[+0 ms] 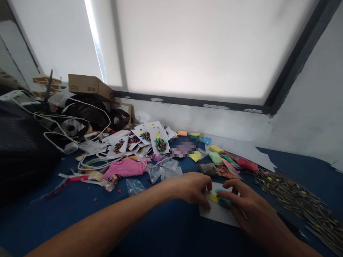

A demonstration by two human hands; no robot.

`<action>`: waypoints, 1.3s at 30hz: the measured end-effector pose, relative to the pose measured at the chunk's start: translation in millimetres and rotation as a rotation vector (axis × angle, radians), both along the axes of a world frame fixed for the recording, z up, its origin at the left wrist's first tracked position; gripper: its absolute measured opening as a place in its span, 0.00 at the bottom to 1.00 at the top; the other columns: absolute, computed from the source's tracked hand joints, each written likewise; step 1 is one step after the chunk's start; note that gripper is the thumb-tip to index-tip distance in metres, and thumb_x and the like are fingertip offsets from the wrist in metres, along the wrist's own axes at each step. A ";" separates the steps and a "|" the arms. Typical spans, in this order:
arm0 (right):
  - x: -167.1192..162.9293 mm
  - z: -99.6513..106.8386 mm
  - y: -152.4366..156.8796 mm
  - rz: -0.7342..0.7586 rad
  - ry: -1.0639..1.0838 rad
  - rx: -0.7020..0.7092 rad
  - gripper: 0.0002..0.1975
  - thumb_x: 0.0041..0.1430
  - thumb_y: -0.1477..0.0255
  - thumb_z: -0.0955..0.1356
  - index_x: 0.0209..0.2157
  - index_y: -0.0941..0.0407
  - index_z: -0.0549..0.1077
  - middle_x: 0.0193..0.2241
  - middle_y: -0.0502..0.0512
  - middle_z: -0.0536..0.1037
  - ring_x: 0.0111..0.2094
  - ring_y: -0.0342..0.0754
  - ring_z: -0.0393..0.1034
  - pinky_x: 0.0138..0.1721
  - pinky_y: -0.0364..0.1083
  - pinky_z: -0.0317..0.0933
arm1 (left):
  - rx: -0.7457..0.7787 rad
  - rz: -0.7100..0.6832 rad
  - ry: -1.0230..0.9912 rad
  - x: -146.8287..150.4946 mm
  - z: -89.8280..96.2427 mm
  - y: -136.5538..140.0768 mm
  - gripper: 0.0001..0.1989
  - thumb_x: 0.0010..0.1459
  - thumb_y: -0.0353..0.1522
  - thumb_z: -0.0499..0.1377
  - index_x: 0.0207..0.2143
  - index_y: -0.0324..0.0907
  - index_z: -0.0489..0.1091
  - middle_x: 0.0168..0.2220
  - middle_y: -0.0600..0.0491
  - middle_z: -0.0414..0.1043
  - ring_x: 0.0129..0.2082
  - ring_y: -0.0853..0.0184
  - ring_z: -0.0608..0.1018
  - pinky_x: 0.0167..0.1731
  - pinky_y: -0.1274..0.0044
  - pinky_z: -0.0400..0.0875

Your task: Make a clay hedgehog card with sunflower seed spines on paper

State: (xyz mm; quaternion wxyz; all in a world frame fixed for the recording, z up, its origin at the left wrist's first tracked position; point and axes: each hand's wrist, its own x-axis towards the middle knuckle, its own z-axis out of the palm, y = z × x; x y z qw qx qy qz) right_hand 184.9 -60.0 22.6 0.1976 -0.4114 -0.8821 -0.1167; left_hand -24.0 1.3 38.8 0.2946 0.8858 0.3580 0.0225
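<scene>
A small white card (210,213) lies on the blue table, with flattened yellow clay (213,197) and a teal clay piece (224,202) on it. My left hand (194,187) rests at the card's left side, thumb and fingers apart beside the yellow clay, holding nothing that I can see. From the right, my right hand (248,205) reaches over the card. Its index finger and thumb are curled around the teal clay, which they partly hide.
Sunflower seeds (294,196) are heaped at the right. Behind the hands lie clay blocks, a red clay pack (248,165) and white sheets (241,148). Further left are seed-decorated cards (158,139), a pink cloth-like piece (125,167), plastic bags (164,169), white cables and a cardboard box (89,85).
</scene>
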 end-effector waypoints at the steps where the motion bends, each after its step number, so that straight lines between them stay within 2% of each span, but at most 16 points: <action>1: -0.6 -0.2 -0.3 0.001 -0.016 0.004 0.20 0.52 0.81 0.60 0.39 0.51 0.76 0.43 0.61 0.74 0.38 0.51 0.74 0.31 0.46 0.69 | 0.004 -0.002 0.001 0.0 -0.8 0.4 0.23 0.45 0.40 0.65 0.44 0.44 0.67 0.41 0.54 0.71 0.40 0.63 0.73 0.34 0.78 0.65; 8: -7.4 0.7 -1.1 0.010 -0.115 0.010 0.21 0.50 0.83 0.59 0.38 0.51 0.77 0.43 0.63 0.75 0.38 0.53 0.74 0.31 0.49 0.70 | -0.009 0.012 -0.007 0.3 -3.9 2.2 0.24 0.44 0.41 0.66 0.44 0.44 0.67 0.41 0.54 0.71 0.38 0.64 0.73 0.31 0.78 0.64; 15: -1.4 2.1 0.7 -0.012 0.000 0.048 0.21 0.52 0.81 0.59 0.40 0.51 0.77 0.45 0.61 0.75 0.42 0.52 0.73 0.34 0.47 0.71 | -0.013 0.016 0.011 1.1 -0.8 0.6 0.24 0.44 0.39 0.66 0.43 0.44 0.67 0.40 0.54 0.71 0.38 0.64 0.73 0.33 0.78 0.64; 22: -5.8 -1.2 -1.3 0.007 -0.064 0.023 0.21 0.51 0.84 0.59 0.38 0.52 0.77 0.45 0.65 0.73 0.42 0.54 0.73 0.34 0.50 0.70 | 0.009 0.001 -0.020 -0.7 -1.4 -0.3 0.23 0.45 0.39 0.66 0.44 0.44 0.67 0.39 0.54 0.71 0.38 0.65 0.73 0.32 0.79 0.64; 26: -5.7 -0.2 -2.0 0.023 -0.013 0.057 0.21 0.52 0.83 0.58 0.40 0.54 0.75 0.46 0.65 0.72 0.41 0.54 0.73 0.34 0.50 0.70 | 0.012 -0.001 -0.014 -0.4 1.1 -1.8 0.23 0.45 0.39 0.66 0.44 0.43 0.68 0.39 0.54 0.71 0.38 0.65 0.73 0.32 0.79 0.63; 30: -3.7 8.1 -3.2 -0.050 0.087 0.005 0.11 0.57 0.79 0.58 0.28 0.55 0.69 0.38 0.60 0.73 0.35 0.49 0.72 0.32 0.46 0.67 | 0.004 -0.001 -0.021 -1.9 3.2 -3.1 0.23 0.45 0.39 0.67 0.44 0.43 0.68 0.39 0.54 0.70 0.37 0.66 0.72 0.31 0.80 0.63; 33: 0.7 14.1 -2.2 -0.112 0.156 -0.049 0.11 0.59 0.76 0.58 0.24 0.53 0.64 0.33 0.56 0.72 0.31 0.46 0.70 0.29 0.44 0.64 | -0.029 0.010 -0.052 -4.6 4.3 -3.8 0.23 0.44 0.39 0.67 0.43 0.42 0.69 0.38 0.54 0.71 0.34 0.67 0.72 0.29 0.81 0.63; 36: 9.2 17.2 2.7 -0.183 0.207 -0.091 0.11 0.60 0.73 0.57 0.24 0.52 0.64 0.32 0.54 0.72 0.30 0.47 0.69 0.29 0.45 0.63 | -0.052 0.044 -0.170 -5.4 5.4 -4.2 0.18 0.48 0.37 0.64 0.41 0.40 0.70 0.34 0.54 0.72 0.31 0.70 0.72 0.27 0.81 0.63; 39: 19.6 17.0 10.3 -0.264 0.259 -0.121 0.12 0.61 0.71 0.56 0.25 0.52 0.65 0.31 0.54 0.72 0.30 0.47 0.70 0.30 0.46 0.62 | 0.058 0.192 -0.329 -2.8 5.2 -3.8 0.07 0.54 0.32 0.58 0.34 0.39 0.72 0.30 0.55 0.71 0.28 0.71 0.71 0.27 0.81 0.62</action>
